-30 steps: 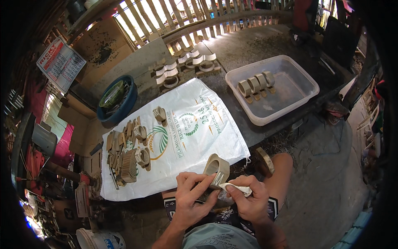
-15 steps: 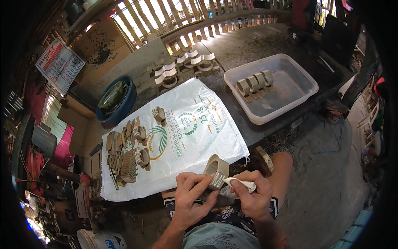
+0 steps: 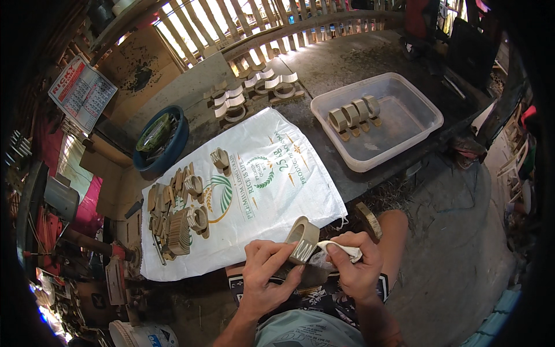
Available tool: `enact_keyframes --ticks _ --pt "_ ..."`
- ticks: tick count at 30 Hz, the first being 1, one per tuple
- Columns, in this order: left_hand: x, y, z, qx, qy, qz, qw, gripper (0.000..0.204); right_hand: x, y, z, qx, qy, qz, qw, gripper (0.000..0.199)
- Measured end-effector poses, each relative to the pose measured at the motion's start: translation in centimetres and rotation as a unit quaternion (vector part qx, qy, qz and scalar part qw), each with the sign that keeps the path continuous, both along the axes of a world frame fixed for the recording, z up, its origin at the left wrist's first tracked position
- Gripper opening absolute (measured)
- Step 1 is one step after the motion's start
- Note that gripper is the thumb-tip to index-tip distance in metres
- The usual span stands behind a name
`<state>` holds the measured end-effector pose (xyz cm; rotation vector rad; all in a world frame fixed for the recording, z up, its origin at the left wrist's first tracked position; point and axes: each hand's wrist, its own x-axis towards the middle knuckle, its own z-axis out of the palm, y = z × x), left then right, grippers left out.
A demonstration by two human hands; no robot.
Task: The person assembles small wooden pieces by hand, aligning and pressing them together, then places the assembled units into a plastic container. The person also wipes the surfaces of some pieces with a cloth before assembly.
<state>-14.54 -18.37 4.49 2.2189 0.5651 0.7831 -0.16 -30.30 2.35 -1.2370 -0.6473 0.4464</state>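
Pale wood shows in the ring-shaped piece (image 3: 303,238) that the left hand (image 3: 267,276) holds at the near edge of the scene, just past the person's lap. The left fingers (image 3: 276,257) curl around the piece's lower side and pinch it, tilted, with its open hole facing up and to the far left. The right hand (image 3: 356,270) sits just to the right of it, fingers pressed together on a small folded white cloth (image 3: 341,250), whose tip touches the right side of the wooden piece.

The piece hangs over the near right corner of a white printed sack (image 3: 254,173) spread flat on the grey work surface (image 3: 347,63). On the left part of the sack lies a cluster of similar wooden pieces (image 3: 176,214), some stacked, some lying apart, and one more piece (image 3: 220,159) stands alone farther up the sack. To the far right sits a white plastic tub (image 3: 416,115) with four wooden rings (image 3: 354,114) lined up inside, near its left wall. Beyond the sack, at the far edge, a row of white-painted pieces (image 3: 254,92) rests on the surface. A dark blue bowl (image 3: 165,147) stands to the far left of the sack. A round wooden disc (image 3: 368,220) leans just beside the person's right knee.
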Motion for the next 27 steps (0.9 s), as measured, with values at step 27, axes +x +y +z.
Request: enact_keyframes --ticks 27 --pt "0.0 1.4 -2.0 0.039 -0.025 -0.044 0.998 0.039 -0.2 0.2 1.5 -0.05 0.027 0.047 0.997 0.01"
